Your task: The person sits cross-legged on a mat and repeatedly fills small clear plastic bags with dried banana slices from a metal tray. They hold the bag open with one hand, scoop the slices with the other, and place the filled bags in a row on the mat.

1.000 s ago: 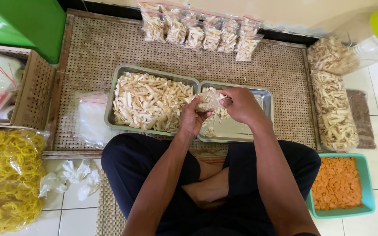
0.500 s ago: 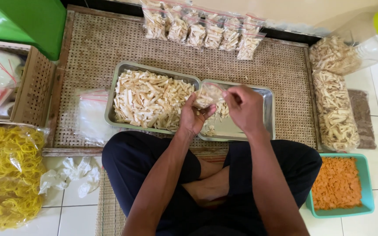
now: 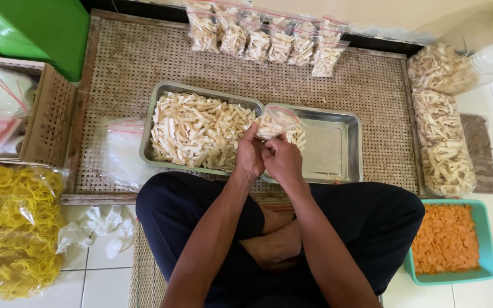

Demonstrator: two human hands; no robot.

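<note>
I sit cross-legged in front of two metal trays on a woven mat. The left tray (image 3: 146,145) is heaped with pale snack sticks (image 3: 195,128). The right tray (image 3: 354,148) is nearly bare. My left hand (image 3: 249,157) and my right hand (image 3: 283,159) are pressed together over the seam between the trays. Both grip a small clear plastic bag (image 3: 278,122) partly filled with sticks, its red-lined mouth pointing up and away from me.
Several filled small bags (image 3: 269,37) line the mat's far edge. Large bags of sticks (image 3: 443,137) lie at right, a teal tub of orange crisps (image 3: 446,239) at lower right. A bag of yellow ring snacks (image 3: 12,225), a stack of flat bags (image 3: 121,148) and a green box (image 3: 35,28) sit at left.
My right hand has drawn in from over the right tray to meet the left hand. The small bag now sits upright between both hands at the trays' seam.
</note>
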